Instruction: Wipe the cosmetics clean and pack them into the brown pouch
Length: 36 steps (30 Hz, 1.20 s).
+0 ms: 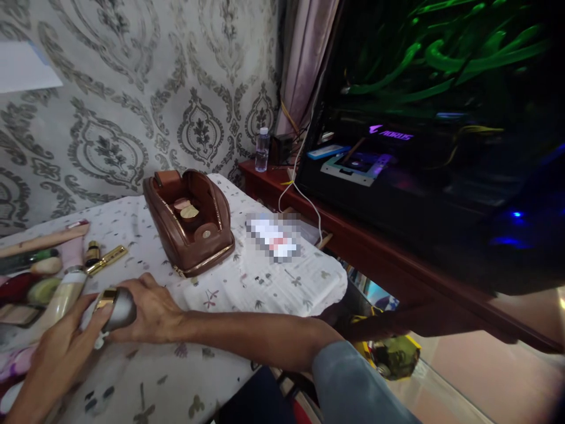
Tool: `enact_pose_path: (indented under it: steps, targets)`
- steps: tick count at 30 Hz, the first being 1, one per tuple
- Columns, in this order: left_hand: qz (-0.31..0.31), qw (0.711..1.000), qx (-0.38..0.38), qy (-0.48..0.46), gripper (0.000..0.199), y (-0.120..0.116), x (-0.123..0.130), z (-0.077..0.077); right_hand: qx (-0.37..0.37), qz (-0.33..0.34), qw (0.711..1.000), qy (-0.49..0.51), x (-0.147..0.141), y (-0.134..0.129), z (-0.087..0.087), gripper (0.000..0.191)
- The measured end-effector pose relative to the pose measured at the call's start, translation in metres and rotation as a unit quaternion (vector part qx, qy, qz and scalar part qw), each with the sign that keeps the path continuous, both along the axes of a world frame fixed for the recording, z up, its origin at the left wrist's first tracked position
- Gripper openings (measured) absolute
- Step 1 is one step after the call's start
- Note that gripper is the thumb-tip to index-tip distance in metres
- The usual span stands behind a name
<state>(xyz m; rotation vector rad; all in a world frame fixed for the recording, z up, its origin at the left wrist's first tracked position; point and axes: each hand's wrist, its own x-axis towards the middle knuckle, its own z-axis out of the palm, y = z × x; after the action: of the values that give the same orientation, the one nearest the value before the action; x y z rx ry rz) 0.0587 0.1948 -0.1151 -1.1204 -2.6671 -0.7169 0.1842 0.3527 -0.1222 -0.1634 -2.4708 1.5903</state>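
Between my two hands is a rounded silver-grey case with a gold clasp (125, 308), which looks like a cosmetic compact. My left hand (66, 344) grips its near left side, thumb by the clasp. The fingers of my right hand (152, 309) curl round its right side. A small white piece shows just under it, too blurred to name. Close by on the left lie a cream tube (66, 294), a gold lipstick-like tube (108, 259) and a small dark bottle with gold trim (92, 253). Beyond my hands, a brown leather bag (194, 259) stands unzipped, with round compacts (189, 212) inside.
The table has a white patterned cloth (265, 288). More cosmetics (26, 288) crowd its left side. A phone-like blurred item (273, 235) lies right of the bag. Behind stand a red-brown desk (282, 188), a water bottle (262, 152) and a large dark computer case (397, 153).
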Motion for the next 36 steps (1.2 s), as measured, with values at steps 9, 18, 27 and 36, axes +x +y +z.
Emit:
enact_pose_path:
  steps: [9, 18, 27, 36]
  targets:
    - [-0.045, 0.997, 0.007, 0.066, 0.043, -0.010, 0.014, -0.001, -0.103, 0.103, 0.988, 0.041, -0.002, 0.008, 0.003, 0.062]
    - [-0.071, 0.986, 0.056, 0.142, 0.057, 0.012, 0.035, 0.005, -0.163, 0.001, 0.984, 0.077, -0.004, 0.007, 0.001, 0.055]
    - [-0.200, 0.938, 0.109, 0.262, 0.035, 0.015, 0.040, 0.011, -0.397, 0.131, 0.904, 0.088, -0.013, 0.006, -0.005, 0.063]
    - [-0.252, 0.937, 0.093, 0.223, 0.055, 0.007, 0.043, 0.016, -0.488, 0.106, 0.866, 0.032, -0.004, 0.005, 0.008, 0.062]
